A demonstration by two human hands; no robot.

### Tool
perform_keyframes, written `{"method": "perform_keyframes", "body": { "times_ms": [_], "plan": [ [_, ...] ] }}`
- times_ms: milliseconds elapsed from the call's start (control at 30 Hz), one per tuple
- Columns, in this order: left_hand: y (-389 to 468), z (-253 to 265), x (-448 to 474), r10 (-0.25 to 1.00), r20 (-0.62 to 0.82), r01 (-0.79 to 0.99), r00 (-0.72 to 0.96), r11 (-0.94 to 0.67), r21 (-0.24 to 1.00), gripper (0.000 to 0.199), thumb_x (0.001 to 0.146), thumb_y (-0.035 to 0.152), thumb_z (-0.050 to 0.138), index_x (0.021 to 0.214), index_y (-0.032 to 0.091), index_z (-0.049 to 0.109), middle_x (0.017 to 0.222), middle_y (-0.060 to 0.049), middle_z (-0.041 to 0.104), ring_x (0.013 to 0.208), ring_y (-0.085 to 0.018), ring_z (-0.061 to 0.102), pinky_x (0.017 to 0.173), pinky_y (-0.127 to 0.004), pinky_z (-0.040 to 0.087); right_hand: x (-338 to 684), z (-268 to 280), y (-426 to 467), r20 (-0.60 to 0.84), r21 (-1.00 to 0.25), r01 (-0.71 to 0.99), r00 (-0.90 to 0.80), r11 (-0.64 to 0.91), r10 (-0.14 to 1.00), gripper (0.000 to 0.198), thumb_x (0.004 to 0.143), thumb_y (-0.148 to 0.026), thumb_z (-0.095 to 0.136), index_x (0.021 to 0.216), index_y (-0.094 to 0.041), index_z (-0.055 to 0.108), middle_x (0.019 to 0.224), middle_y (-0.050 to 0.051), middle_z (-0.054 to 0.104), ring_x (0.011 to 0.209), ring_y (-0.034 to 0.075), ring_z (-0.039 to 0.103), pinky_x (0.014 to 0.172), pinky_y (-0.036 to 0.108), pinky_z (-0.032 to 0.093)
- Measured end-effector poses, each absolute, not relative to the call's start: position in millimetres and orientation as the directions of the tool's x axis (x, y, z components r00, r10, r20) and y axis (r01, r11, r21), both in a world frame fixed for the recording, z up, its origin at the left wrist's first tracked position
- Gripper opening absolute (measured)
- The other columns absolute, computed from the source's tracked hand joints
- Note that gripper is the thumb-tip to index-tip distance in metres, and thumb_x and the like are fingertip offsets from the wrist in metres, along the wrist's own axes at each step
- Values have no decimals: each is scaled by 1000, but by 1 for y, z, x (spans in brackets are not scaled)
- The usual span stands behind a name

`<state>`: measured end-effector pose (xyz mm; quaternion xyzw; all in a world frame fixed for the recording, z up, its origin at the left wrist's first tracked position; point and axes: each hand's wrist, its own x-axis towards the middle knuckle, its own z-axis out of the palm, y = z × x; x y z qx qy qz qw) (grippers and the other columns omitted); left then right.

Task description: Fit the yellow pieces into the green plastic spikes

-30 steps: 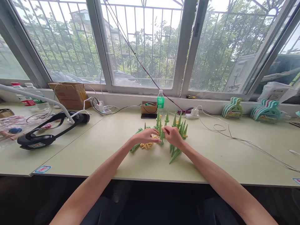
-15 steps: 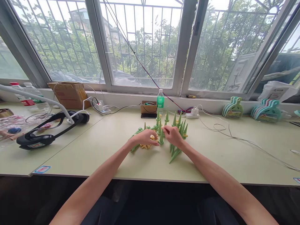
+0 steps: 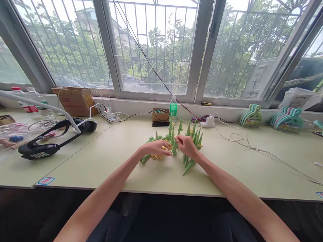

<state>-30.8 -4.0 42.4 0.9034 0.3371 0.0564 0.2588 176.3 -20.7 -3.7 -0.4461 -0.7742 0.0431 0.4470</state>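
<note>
A light-green pointed cone [image 3: 174,148] stands upright on the table between my hands. My left hand [image 3: 156,147] is at its left side, thumb and fingers apart, fingertips close to the cone's base; whether they touch it I cannot tell. My right hand [image 3: 187,144] is closed in a pinch just right of the cone's tip, and what lies between its fingertips is too small to make out. Small yellow pieces [image 3: 157,157] lie under and beside my left hand. Several more green cones [image 3: 188,128] stand behind and beside my right hand, and others lie flat [image 3: 189,167] below its wrist.
Green tubes [image 3: 144,158] lie left of the yellow pieces. A water bottle [image 3: 173,107] and a small cardboard box [image 3: 160,116] stand behind. To the left are a black headset [image 3: 40,149] and a carton [image 3: 74,102]. White cables [image 3: 248,143] and stacked plastic hangers [image 3: 251,116] are at right.
My left hand has shifted slightly toward the green cone, its fingers lowering and the gap to the thumb narrowing. My right hand stays pinched in nearly the same place.
</note>
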Motion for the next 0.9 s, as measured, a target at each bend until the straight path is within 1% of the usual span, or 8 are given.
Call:
{"method": "perform_keyframes", "body": {
  "times_ms": [133, 467, 667, 800, 900],
  "plan": [
    [-2, 42, -32, 618, -126, 574, 776, -610, 546, 46, 78, 62, 61, 93, 20, 74, 139, -7, 53, 118, -27, 55, 88, -28, 45, 176, -4, -20, 657, -461, 654, -203, 600, 726, 32, 92, -31, 42, 65, -18, 53, 52, -3, 45, 49, 10, 35, 53, 23, 31],
    [-3, 42, -32, 608, -119, 551, 785, -598, 582, 45, 79, 60, 62, 95, 18, 72, 133, -9, 53, 113, -25, 55, 88, -28, 44, 176, -4, -21, 658, -463, 654, -200, 599, 726, 32, 92, -30, 42, 64, -18, 50, 52, -3, 43, 49, 10, 33, 53, 23, 30],
    [-3, 40, -31, 633, -129, 560, 763, -549, 620, 50, 77, 59, 64, 107, 20, 69, 134, -9, 51, 105, -23, 59, 84, -28, 46, 175, -3, -21, 651, -461, 658, -205, 596, 731, 31, 92, -29, 42, 64, -18, 51, 52, -3, 44, 49, 10, 33, 53, 23, 29],
    [-4, 41, -32, 629, -125, 555, 767, -553, 621, 50, 76, 61, 65, 105, 20, 70, 133, -9, 51, 107, -24, 58, 84, -28, 46, 175, -2, -22, 639, -467, 661, -208, 588, 740, 30, 92, -28, 42, 66, -18, 54, 53, -3, 46, 49, 10, 34, 53, 22, 30],
    [-5, 41, -32, 631, -122, 550, 766, -545, 633, 50, 75, 62, 65, 102, 20, 72, 133, -8, 51, 106, -24, 58, 81, -27, 46, 175, -2, -23, 632, -467, 664, -210, 583, 746, 29, 91, -27, 43, 67, -18, 55, 53, -3, 47, 50, 10, 35, 54, 22, 31]
  ]
}}
